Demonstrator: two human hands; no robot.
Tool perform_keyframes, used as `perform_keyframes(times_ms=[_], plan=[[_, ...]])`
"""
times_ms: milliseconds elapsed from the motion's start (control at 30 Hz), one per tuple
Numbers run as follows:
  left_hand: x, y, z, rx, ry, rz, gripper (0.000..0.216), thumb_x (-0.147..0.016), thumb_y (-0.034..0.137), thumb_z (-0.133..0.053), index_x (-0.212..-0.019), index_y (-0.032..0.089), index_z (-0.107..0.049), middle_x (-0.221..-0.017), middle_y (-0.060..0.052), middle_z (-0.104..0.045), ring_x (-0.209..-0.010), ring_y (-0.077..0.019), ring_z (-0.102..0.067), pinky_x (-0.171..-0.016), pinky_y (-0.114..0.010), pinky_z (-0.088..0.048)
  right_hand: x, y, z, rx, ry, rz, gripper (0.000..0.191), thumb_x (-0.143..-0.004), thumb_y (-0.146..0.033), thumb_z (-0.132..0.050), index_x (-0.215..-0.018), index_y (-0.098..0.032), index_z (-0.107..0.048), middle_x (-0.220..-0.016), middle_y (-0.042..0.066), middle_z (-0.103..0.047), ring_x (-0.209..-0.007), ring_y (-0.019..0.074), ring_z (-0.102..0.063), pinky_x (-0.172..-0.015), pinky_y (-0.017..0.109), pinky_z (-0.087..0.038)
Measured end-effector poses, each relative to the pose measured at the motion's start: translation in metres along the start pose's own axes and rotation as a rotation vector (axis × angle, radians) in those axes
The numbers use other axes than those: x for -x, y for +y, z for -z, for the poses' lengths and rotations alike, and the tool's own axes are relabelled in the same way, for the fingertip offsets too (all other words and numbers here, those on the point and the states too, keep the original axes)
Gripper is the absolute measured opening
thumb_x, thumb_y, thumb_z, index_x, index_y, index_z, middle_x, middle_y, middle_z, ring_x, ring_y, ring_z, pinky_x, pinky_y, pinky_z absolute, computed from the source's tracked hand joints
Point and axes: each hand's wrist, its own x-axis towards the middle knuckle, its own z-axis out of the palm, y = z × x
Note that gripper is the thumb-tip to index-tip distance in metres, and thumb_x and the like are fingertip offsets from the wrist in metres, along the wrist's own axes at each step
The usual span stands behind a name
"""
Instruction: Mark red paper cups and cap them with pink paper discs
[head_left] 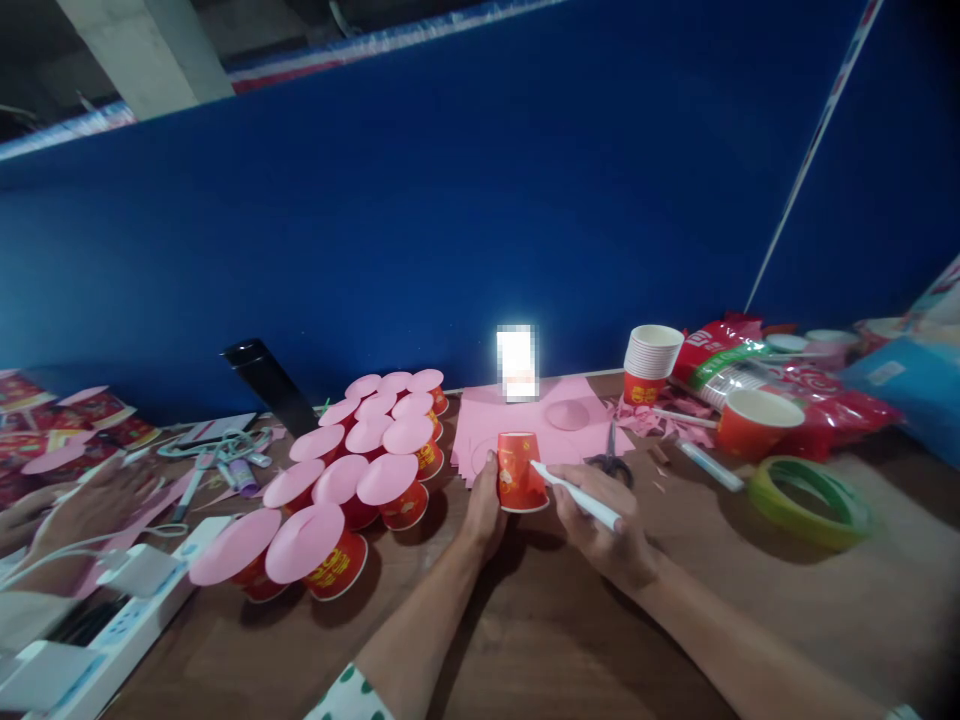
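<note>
My left hand (484, 510) grips an upside-down red paper cup (520, 472) that stands on a stack of pink paper (547, 428). My right hand (600, 525) is closed on a white pen (576, 496), its tip touching the cup's right side near the base. Both forearms reach in from the bottom of the view over the brown wooden table (570, 640).
Several red cups capped with pink paper discs (360, 480) crowd the left. Scissors (611, 462) lie right of the cup. A stack of cups (651, 362), an open red cup (756, 420), a green tape roll (810, 488) and red packaging sit right. Another person's hand (82, 510) works at far left.
</note>
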Motion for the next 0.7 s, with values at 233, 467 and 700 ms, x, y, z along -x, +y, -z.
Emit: perform_keyframes(times_ms=[233, 467, 700], plan=[[0.002, 0.004, -0.004, -0.001, 0.035, 0.032, 0.041, -0.073, 0.053, -0.062, -0.066, 0.013, -0.067, -0.062, -0.007, -0.068, -0.077, -0.0239, -0.065, -0.079, -0.032, -0.047, 0.0, 0.0, 0.0, 0.013, 0.008, -0.001, 0.019, -0.087, -0.013, -0.049, -0.1, -0.018, -0.061, -0.087, 0.007, -0.068, -0.081, 0.0181, -0.065, -0.076, 0.032, -0.054], [0.011, 0.013, -0.01, -0.006, 0.074, -0.01, 0.024, -0.076, 0.035, -0.064, -0.067, 0.013, -0.067, -0.063, -0.006, -0.068, -0.079, -0.0219, -0.065, -0.082, -0.029, -0.046, 0.0, -0.002, 0.001, -0.02, 0.021, 0.002, 0.019, -0.085, -0.013, -0.052, -0.101, -0.017, -0.062, -0.089, 0.008, -0.069, -0.082, 0.0193, -0.066, -0.076, 0.033, -0.054], [0.011, 0.016, -0.012, -0.019, 0.076, 0.014, 0.021, -0.075, 0.032, -0.064, -0.062, 0.015, -0.066, -0.063, -0.007, -0.068, -0.091, -0.0257, -0.064, -0.084, -0.031, -0.047, 0.001, -0.002, 0.0, -0.024, 0.015, 0.003, 0.019, -0.085, -0.015, -0.052, -0.1, -0.017, -0.063, -0.088, 0.009, -0.07, -0.081, 0.0196, -0.067, -0.074, 0.033, -0.055]])
